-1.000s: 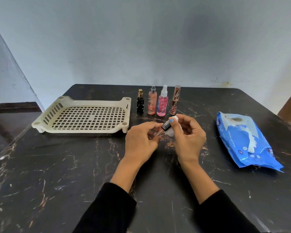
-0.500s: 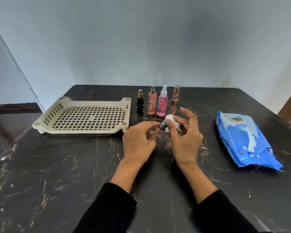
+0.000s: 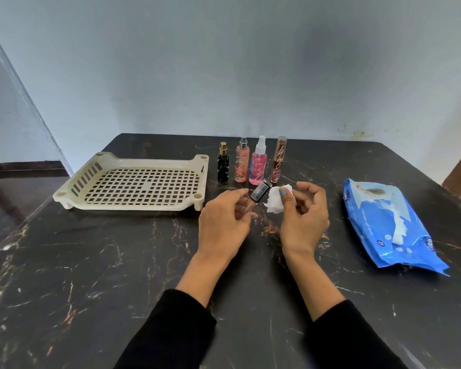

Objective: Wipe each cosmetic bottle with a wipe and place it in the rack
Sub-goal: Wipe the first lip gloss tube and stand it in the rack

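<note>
My left hand [image 3: 224,222] grips a slim cosmetic tube [image 3: 258,194] with a black cap, tilted up to the right. Just right of the cap, my right hand [image 3: 304,217] pinches a small crumpled white wipe [image 3: 276,202] between thumb and fingers; wipe and tube are slightly apart. The cream perforated rack [image 3: 133,182] sits at the left with nothing in it. Behind my hands stand a black bottle [image 3: 223,166], an orange spray bottle [image 3: 241,165], a pink spray bottle [image 3: 258,166] and a tall copper tube [image 3: 278,162].
A blue pack of wet wipes [image 3: 389,225] lies at the right, a white wipe poking out of its opening. The dark marble table [image 3: 91,275] ends at a pale wall behind and drops off at the left edge.
My right hand has pulled the wipe off the tube's cap and moved slightly right. The tube's black cap now shows fully. My left hand has barely moved.
</note>
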